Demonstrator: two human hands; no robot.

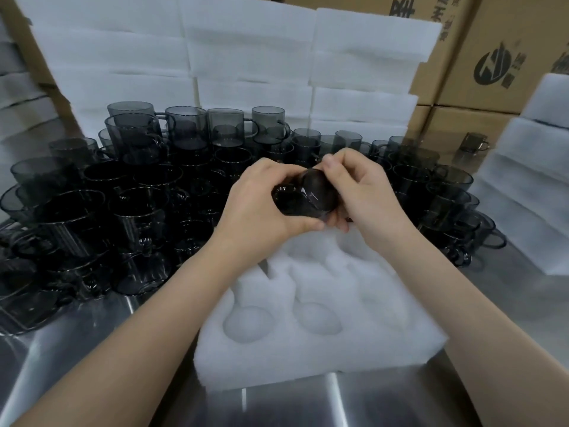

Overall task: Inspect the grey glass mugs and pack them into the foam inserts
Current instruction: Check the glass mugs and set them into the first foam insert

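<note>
Fingers of my left hand [261,208] and right hand [369,192] gripped one grey mug [311,195]. Foam insert [354,343] lay beneath them.

mug [311,192]: partly hidden | cardboard boxes [492,41]: cut off, top edge

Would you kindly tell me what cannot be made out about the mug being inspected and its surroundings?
Head view only.
- Held mug: handle and any flaws hidden by the left hand and right hand.
- Foam insert: far cavities covered by hands and forearms, so their number is unclear.
- Mug pile: dark, overlapping, uncountable.
- Carton print: cut off by the top edge.
</note>
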